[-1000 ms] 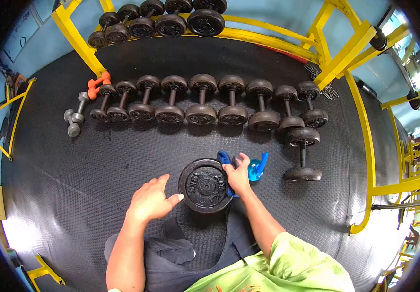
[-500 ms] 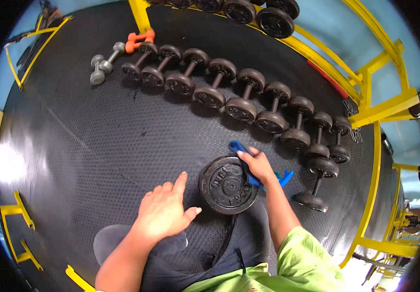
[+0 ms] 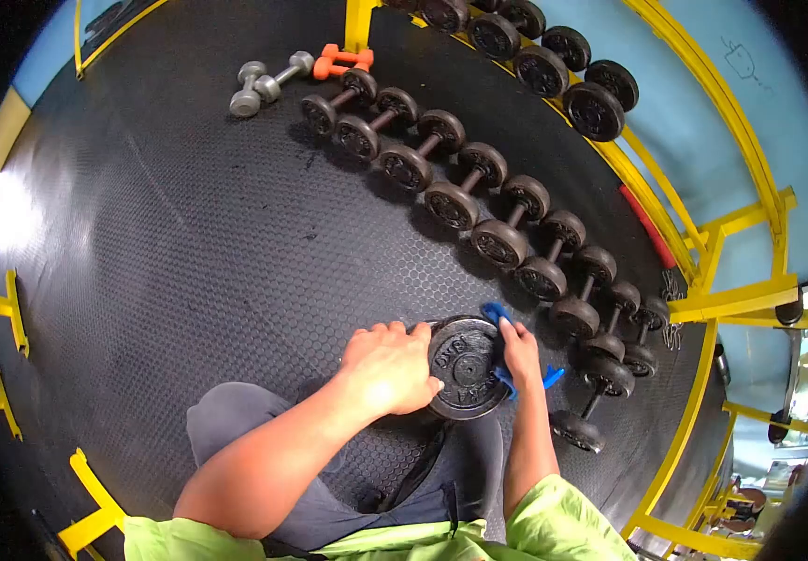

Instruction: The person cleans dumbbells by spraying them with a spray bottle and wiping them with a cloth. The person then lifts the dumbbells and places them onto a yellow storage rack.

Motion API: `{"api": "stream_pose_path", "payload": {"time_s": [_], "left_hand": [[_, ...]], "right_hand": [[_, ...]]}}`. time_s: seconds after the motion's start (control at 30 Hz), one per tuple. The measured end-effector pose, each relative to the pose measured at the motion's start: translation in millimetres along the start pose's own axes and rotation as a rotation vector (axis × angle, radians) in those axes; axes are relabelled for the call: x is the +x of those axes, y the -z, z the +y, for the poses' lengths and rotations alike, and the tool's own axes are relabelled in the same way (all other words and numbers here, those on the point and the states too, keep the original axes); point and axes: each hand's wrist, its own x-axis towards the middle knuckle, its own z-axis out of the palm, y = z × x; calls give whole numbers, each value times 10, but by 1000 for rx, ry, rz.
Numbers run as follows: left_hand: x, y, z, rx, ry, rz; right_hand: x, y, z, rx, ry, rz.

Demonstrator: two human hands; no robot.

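Observation:
A round black weight plate [image 3: 468,368] with raised lettering faces up just in front of my knees. Whether it is a single plate or the end of a dumbbell, I cannot tell. My left hand [image 3: 388,366] is at its left side, with the thumb on the rim and the fingers curving over the far left edge. Pinched in my right hand [image 3: 520,353] is a blue cloth [image 3: 495,312], pressed along the plate's right rim. One end of the cloth sticks out beyond my wrist.
A diagonal row of several black dumbbells [image 3: 499,243] lies on the black rubber floor [image 3: 226,243]. Grey dumbbells [image 3: 246,90] and orange dumbbells [image 3: 342,62] lie at its far end. A yellow rack [image 3: 731,224] with more dumbbells stands on the right.
My left hand has moved right, from beside the plate onto its left edge. My right hand stays at the right rim with the cloth. The view has shifted.

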Motion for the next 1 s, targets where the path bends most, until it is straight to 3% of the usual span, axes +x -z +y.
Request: {"api": "stream_pose_path", "payload": {"time_s": [0.03, 0.07, 0.1, 0.13, 0.17, 0.23, 0.27, 0.33, 0.37, 0.47, 0.53, 0.57, 0.63, 0.7, 0.77, 0.83, 0.87, 0.93, 0.97, 1.0], "left_hand": [[-5, -3, 3, 1, -2, -6], [-7, -7, 5, 7, 7, -1], [-1, -14, -11, 2, 7, 8], [19, -14, -25, -6, 13, 20], [27, 4, -27, -17, 19, 33], [34, 65, -29, -36, 32, 32], [43, 64, -36, -51, 31, 65], [22, 82, -56, -77, 42, 105], [4, 85, -72, -90, 62, 114], [-62, 78, -92, -89, 51, 118], [-83, 75, -99, -91, 46, 121], [-87, 79, -92, -100, 40, 125], [-88, 106, -86, -114, 29, 147], [-81, 99, -70, -123, 9, 157], [-54, 111, -70, -133, 14, 192], [-85, 176, -49, -125, 26, 169], [-94, 179, -52, -118, 20, 183], [-120, 174, -56, -117, 14, 195], [-139, 179, -50, -118, 11, 197], [-165, 184, -39, -126, 13, 206]], "right_hand": [[75, -132, -240, -117, 12, -24], [17, -164, -748, -270, -74, -273], [-14, -255, -1085, -608, 21, -395], [50, -467, -944, -775, 227, -327], [-231, -557, -1325, -974, 265, -358], [-417, -687, -1317, -1092, 538, -393], [-414, -652, -1265, -1104, 548, -397], [-327, -535, -1232, -765, 531, -456], [-257, -482, -1321, -717, 261, -458], [436, -577, -985, -801, 127, -492], [500, -686, -1025, -1267, 304, -808], [84, -733, -1415, -1172, 91, -586], [-101, -889, -1358, -1245, 340, -598], [-465, -991, -1415, -1264, 414, -502], [-586, -1181, -888, -1263, 795, -406], [-1259, -1018, -1364, -1395, 847, -549], [-1277, -1040, -1133, -1393, 846, -544], [-1295, -1081, -493, -1446, 1283, -252], [-1367, -998, -488, -1450, 1283, -250], [-1464, -852, -549, -1450, 1271, -392]]}}
